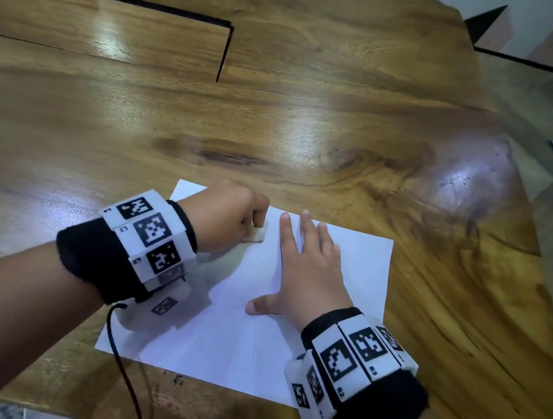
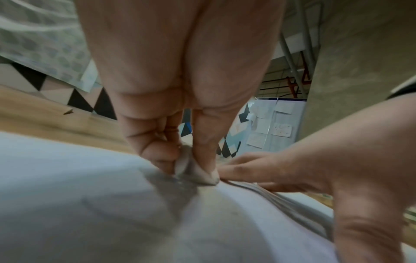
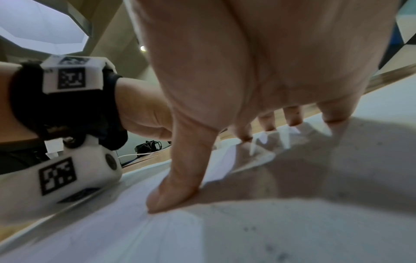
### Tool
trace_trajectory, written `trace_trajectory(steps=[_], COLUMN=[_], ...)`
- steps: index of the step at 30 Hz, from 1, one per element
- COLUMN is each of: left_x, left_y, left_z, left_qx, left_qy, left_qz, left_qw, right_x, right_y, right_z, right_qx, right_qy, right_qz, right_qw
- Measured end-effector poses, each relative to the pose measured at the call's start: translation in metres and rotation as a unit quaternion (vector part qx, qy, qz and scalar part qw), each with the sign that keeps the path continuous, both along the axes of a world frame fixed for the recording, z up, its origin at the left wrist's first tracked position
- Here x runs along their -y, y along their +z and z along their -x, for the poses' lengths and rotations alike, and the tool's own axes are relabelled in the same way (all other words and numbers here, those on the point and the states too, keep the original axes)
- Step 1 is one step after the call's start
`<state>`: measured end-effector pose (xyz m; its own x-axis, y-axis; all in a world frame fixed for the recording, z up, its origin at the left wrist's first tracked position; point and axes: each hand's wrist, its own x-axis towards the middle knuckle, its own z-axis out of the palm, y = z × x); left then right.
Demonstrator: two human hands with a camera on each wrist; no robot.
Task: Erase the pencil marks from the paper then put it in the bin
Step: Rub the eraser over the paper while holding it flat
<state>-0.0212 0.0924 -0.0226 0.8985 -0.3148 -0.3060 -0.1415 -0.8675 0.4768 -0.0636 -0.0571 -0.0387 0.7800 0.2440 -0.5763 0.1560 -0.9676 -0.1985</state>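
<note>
Paper (image 1: 338, 285), white sheet, lying flat near front edge of wooden table (image 1: 312, 127). Left hand (image 1: 229, 221) pinching small white eraser (image 1: 260, 235) with curled fingers, pressing it down on paper's far left part. Right hand (image 1: 309, 271) lying flat on paper beside it, fingers straight and spread, holding nothing. Black cord (image 1: 125, 374) hanging from left wristband.
</note>
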Motion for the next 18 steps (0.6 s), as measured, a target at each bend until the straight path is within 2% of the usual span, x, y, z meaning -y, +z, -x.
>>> trace_trajectory(steps=[5, 13, 15, 18], left_x=[0.005, 0.018, 0.021, 0.015], left_y=[-0.009, -0.006, -0.002, -0.002], left_z=[0.003, 0.006, 0.003, 0.021], left_qx=[0.012, 0.012, 0.02, 0.014], left_qy=[0.053, 0.046, 0.036, -0.035], left_qz=[0.027, 0.031, 0.029, 0.007], left_qw=[0.998, 0.998, 0.999, 0.999], right_x=[0.007, 0.007, 0.007, 0.007], right_y=[-0.002, -0.003, -0.004, -0.004], right_z=[0.006, 0.007, 0.007, 0.008], right_qx=[0.003, 0.009, 0.011, 0.009], right_qy=[-0.002, -0.001, -0.003, -0.004], right_qz=[-0.02, -0.014, -0.017, -0.017], right_qw=[1.0, 1.0, 1.0, 1.0])
